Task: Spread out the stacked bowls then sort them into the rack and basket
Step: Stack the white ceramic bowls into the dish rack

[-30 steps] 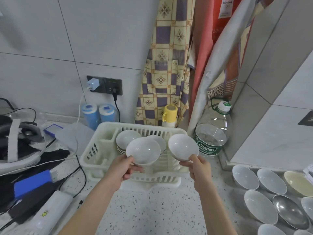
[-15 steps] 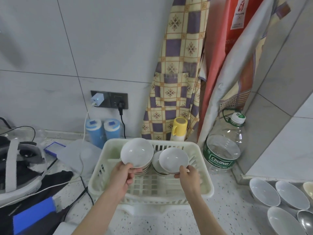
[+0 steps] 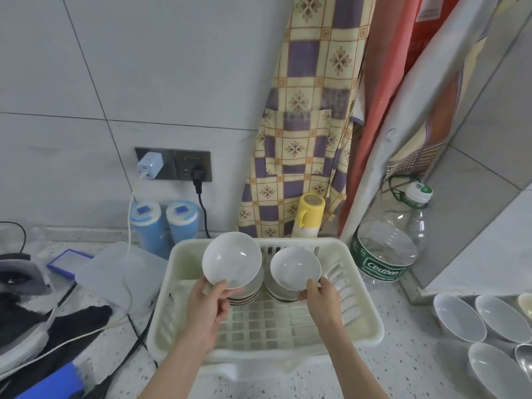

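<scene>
A cream plastic rack [image 3: 365, 321] stands on the speckled counter. My left hand [image 3: 208, 306] pinches the near rim of a white bowl [image 3: 231, 259], tilted over a stack of bowls [image 3: 247, 295] at the rack's back left. My right hand [image 3: 321, 298] grips a second white bowl [image 3: 295, 267] by its near rim, resting on or just above another stack [image 3: 277, 295] beside the first. Several white bowls [image 3: 459, 318] lie spread on the counter at the right, with a metal bowl [image 3: 525, 359] at the frame's edge.
A large water bottle [image 3: 388, 249] and a yellow-capped bottle [image 3: 308, 214] stand behind the rack. Two blue canisters [image 3: 164, 223], a wall socket with plugs and cables [image 3: 172, 165], and dark gear [image 3: 43, 326] fill the left. Hanging aprons [image 3: 305, 125] cover the wall.
Both hands carried their bowls forward and down from above the rack's front onto the two stacks at its back. The view has moved closer to the rack.
</scene>
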`<action>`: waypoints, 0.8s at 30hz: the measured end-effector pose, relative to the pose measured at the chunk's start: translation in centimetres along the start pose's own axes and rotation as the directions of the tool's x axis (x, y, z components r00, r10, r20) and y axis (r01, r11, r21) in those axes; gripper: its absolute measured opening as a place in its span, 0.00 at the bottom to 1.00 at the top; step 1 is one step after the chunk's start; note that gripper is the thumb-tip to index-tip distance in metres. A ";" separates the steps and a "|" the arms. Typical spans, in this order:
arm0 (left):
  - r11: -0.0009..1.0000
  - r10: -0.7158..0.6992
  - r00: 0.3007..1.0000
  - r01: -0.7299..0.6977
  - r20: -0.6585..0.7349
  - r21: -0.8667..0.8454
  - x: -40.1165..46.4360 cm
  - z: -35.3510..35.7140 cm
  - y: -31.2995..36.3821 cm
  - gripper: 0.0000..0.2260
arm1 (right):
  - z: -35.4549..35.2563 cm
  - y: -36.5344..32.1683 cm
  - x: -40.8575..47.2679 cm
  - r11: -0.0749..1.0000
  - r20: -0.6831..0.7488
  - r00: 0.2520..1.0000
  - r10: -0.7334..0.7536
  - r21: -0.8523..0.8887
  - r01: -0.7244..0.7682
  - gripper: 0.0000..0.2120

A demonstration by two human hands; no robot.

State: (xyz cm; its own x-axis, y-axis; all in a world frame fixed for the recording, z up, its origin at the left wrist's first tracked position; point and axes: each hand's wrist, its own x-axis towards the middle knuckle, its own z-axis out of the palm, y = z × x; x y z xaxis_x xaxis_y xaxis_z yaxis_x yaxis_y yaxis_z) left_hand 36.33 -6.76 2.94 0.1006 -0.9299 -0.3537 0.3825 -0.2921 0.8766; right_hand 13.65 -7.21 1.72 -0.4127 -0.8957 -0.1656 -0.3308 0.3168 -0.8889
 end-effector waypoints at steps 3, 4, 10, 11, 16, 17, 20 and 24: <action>1.000 -0.005 1.000 0.005 0.018 -0.002 0.3 -0.2 -0.1 0.11 | 0.1 0.3 0.4 1.000 -0.014 1.000 0.008 0.005 -0.008 0.10; 1.000 -0.008 1.000 0.008 0.022 0.000 0.3 -0.3 -0.1 0.11 | 0.1 0.3 0.5 1.000 -0.016 1.000 0.013 0.005 -0.012 0.09; 1.000 -0.019 0.999 0.019 0.038 0.002 0.0 -0.2 -0.1 0.11 | 0.2 0.6 0.8 0.998 0.054 0.998 0.035 -0.048 -0.033 0.10; 1.000 -0.022 0.999 0.022 0.037 -0.006 -0.1 -0.2 0.0 0.10 | 0.3 0.7 0.8 0.997 0.067 0.997 0.041 -0.060 -0.037 0.10; 0.999 -0.030 0.999 0.032 0.033 -0.034 -0.1 -0.3 0.0 0.10 | 0.4 0.7 0.9 0.995 0.096 0.993 0.061 -0.088 -0.052 0.10; 0.999 -0.032 0.999 0.033 0.038 -0.032 -0.1 -0.3 0.0 0.09 | 0.4 0.6 0.9 0.994 0.100 0.993 0.060 -0.097 -0.050 0.10; 0.999 -0.028 0.998 0.030 0.056 -0.027 -0.1 -0.3 0.0 0.09 | 0.5 0.6 0.9 0.991 0.104 0.992 0.068 -0.122 -0.055 0.10; 1.000 -0.019 0.997 0.019 0.078 0.004 -0.1 -0.4 -0.1 0.10 | 0.5 0.7 0.9 0.988 0.110 0.991 0.075 -0.145 -0.059 0.11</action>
State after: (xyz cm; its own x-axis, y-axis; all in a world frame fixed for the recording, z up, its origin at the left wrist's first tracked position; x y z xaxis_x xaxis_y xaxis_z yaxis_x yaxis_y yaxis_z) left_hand 36.63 -6.54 2.75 0.0211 -0.9387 -0.3441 0.3809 -0.3107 0.8708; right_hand 13.44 -7.89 0.72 -0.3408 -0.8981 -0.2780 -0.4251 0.4109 -0.8065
